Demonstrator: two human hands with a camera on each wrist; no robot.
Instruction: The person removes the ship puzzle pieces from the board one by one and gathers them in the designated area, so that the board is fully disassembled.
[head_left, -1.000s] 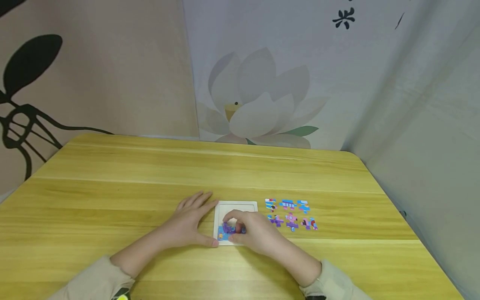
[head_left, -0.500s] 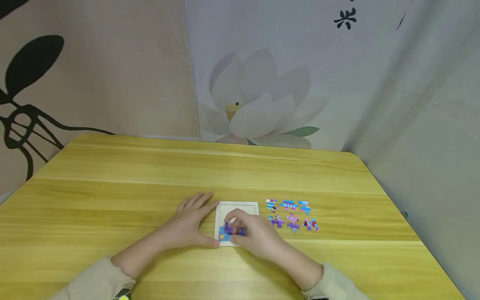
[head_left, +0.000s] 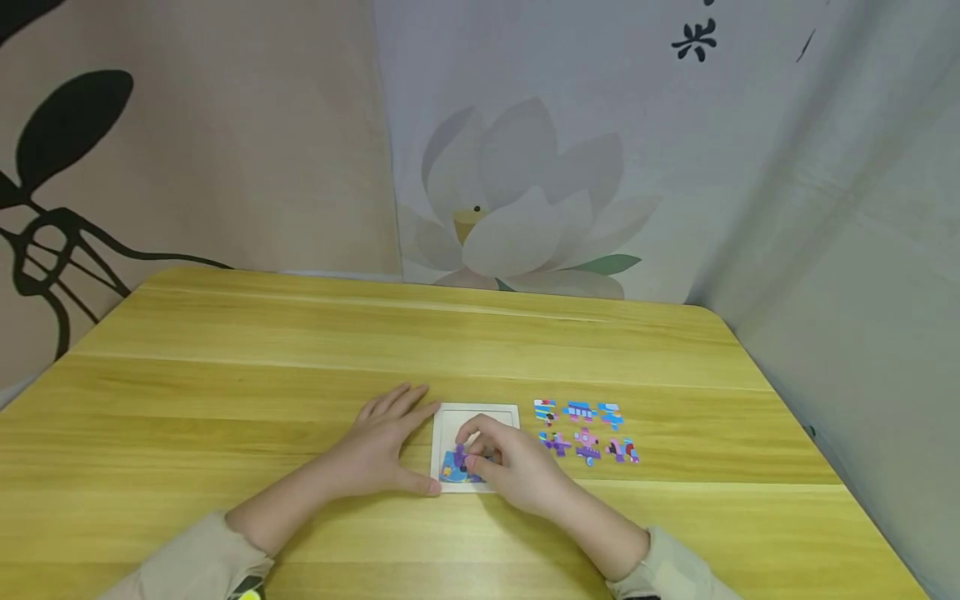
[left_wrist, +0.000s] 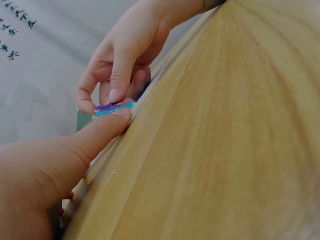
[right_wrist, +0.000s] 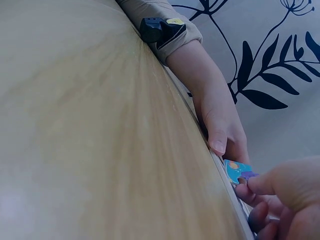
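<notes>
Purple piece (head_left: 460, 457) in right hand (head_left: 519, 468), loose pieces (head_left: 587, 442) (head view only)

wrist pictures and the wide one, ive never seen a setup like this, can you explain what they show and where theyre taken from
There is no machine here, just a person's two bare hands. The wide picture comes from a camera worn on the head, looking forward and down. The two tilted ones come from cameras on the left and right wrists, showing the hands close up. On the wooden table lies a shallow white frame, with two rows of loose puzzle pieces to its right. The left hand is spread beside the frame, its thumb at the near left corner. The right hand pinches a purple piece at the frame, next to a blue piece; whether those two are joined, I can't tell.
</notes>
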